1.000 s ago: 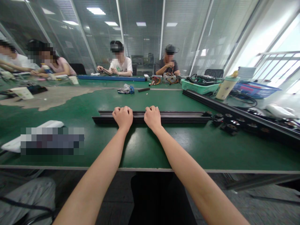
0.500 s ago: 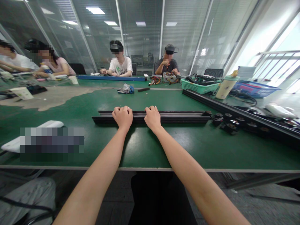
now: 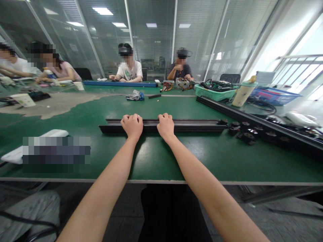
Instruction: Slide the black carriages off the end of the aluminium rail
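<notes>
Black rail (image 3: 199,128): it lies crosswise on the green table (image 3: 156,161), at the middle of the view.
Left hand (image 3: 132,127): its grip is curled over the rail.
Right hand (image 3: 166,126): its grip grasps the same rail, near the left.
Black parts (image 3: 248,136): they lie beside the rail's right end.

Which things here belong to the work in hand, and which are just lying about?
In hand:
- black rail
- left hand, curled over it
- right hand, likewise

Seemingly just lying about:
- crumpled grey-and-blue bundle
- green basket
- yellowish tumbler
- nearer paper cup
</notes>
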Available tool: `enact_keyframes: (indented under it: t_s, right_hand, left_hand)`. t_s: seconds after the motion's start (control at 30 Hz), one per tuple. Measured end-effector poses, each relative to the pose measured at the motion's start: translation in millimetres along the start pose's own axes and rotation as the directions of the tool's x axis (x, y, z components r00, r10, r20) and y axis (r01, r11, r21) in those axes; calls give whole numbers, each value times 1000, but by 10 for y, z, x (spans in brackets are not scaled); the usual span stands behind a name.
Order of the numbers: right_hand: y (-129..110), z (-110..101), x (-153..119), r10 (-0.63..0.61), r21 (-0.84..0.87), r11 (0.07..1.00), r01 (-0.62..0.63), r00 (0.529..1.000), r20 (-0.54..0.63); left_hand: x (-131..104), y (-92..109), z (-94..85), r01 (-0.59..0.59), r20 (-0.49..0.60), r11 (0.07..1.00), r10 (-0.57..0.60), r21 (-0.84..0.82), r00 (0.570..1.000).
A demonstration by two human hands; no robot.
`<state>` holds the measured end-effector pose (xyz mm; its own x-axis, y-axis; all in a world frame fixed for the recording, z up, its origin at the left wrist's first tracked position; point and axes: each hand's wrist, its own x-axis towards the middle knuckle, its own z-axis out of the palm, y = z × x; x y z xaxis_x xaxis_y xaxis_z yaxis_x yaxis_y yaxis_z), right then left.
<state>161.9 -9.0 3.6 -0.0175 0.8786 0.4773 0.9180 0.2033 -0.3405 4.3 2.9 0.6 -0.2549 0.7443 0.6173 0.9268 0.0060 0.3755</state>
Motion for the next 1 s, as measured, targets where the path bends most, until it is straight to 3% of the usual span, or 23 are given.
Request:
enact_keyframes:
  t_s: [0.47,0.73,1.0]
  right_hand:
    - [28,-35,-4,-7,-40,999,6,1000,-19]
    - [43,22,1,-19,-10,1000,18,993,-117]
    - [11,-53,-15,27,-98,995,-31,999,-43]
  left_hand:
    - [-2,9,-13,4,11,1000,-4,10,1000]
    - [1,8,-12,4,18,1000,-4,21,1000]
    - [4,10,-13,8,19,1000,-9,18,1000]
